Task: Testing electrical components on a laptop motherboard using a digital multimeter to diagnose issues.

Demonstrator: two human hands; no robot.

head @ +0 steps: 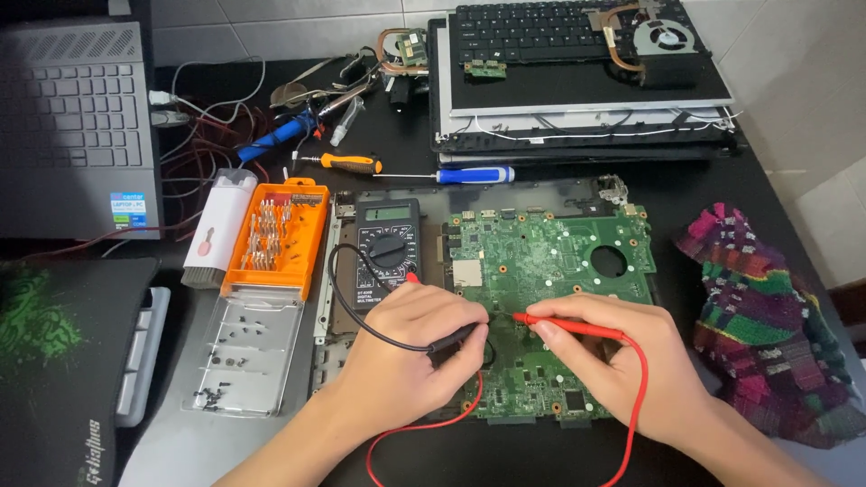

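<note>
Under both hands a green circuit board [550, 271] is laid flat inside an opened laptop base, component side up, so its contacts can be reached from above. The left hand [410, 347] is curled nearly closed round a black probe [456, 338], pinched between thumb & fingers like a pen, tip angled down toward the board's middle; the exact contact spot is hidden by the fingers. The right hand [613, 361] is likewise closed round a red probe [564, 325], held low and almost level, its tip pointed leftward at the board just beyond the left hand's fingertips. Both wrists are rested on or near the board's lower edge, prob. for steadiness.

Just above the left hand a black multimeter [388, 248] is set face up w/ its dial & display turned toward the person, so readings can be seen w/o moving the probes. The black lead is looped from it round to the left hand; the red lead [631, 406] is draped below the right hand in a slack loop, kept clear of the board.

Further left of the left hand an orange bit set [275, 239] is left open, w/ a clear lid [248, 352] below it used as a tray for loose screws. Beyond the meter, two screwdrivers [410, 169] are parked within reach. Right of the right hand a multicoloured cloth [767, 325] is bunched.
</note>
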